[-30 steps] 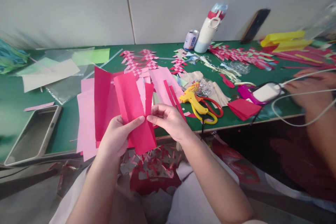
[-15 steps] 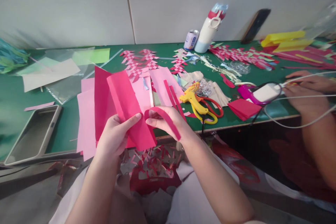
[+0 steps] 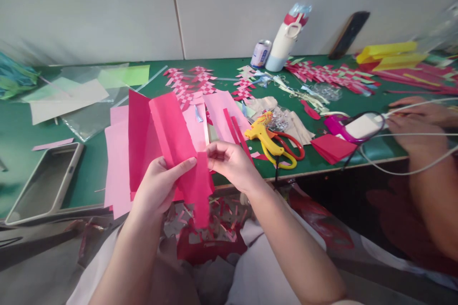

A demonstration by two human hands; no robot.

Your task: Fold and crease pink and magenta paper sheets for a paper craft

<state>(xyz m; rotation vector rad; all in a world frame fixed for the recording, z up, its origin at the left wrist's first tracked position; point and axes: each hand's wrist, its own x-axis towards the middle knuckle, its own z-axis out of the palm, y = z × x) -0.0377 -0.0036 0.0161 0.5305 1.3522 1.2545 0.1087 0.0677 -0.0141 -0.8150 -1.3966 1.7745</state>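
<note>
In the head view my left hand (image 3: 157, 185) grips a creased sheet of red paper (image 3: 173, 126), its thumb pressed flat on top. Beside the sheet's right edge, my right hand (image 3: 231, 163) has its fingertips pinched at the upper end of a narrow red paper strip (image 3: 202, 200). The strip hangs down in front of the sheet's lower corner; whether its far side is still joined to the sheet I cannot tell. Under the held sheet lies a darker red sheet (image 3: 138, 138), with pink paper (image 3: 116, 167) below that.
Yellow-handled scissors (image 3: 268, 140) lie right of my hands, near loose red strips (image 3: 234, 126). Woven paper pieces (image 3: 182, 86), a can (image 3: 261, 54) and a bottle (image 3: 284, 43) stand behind. A phone case (image 3: 45, 183) is at left; another person's hands (image 3: 418, 126) are at right.
The red strip has swung from curling rightward over my right hand to hanging straight down beside the sheet. My right hand has shifted slightly right; my left hand keeps its hold.
</note>
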